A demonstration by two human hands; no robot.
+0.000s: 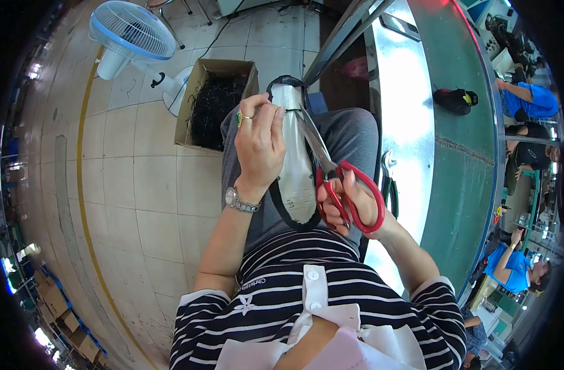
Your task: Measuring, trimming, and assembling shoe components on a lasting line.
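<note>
Sole side up, a shoe upper on its last [296, 172] rests over my lap, its white underside ringed by black material. My left hand [258, 145] is closed in a pinch at the shoe's left edge near the far end. From those fingertips a thin black cord [292, 110] stretches across the white underside. My right hand [356, 200] grips red-handled scissors [368, 206] with fingers through the loops. The scissor blades point away from me along the shoe's right side, their tips by the cord. Whether the tips touch it I cannot tell.
A cardboard box [186, 126] of black scraps stands on the floor at left, beside a white-and-blue fan [132, 31]. To the right runs a metal ledge [407, 117] with pliers-like tools [390, 185] and a phone [400, 26]. Beyond, a black shoe [456, 100] sits on a green conveyor belt [461, 166].
</note>
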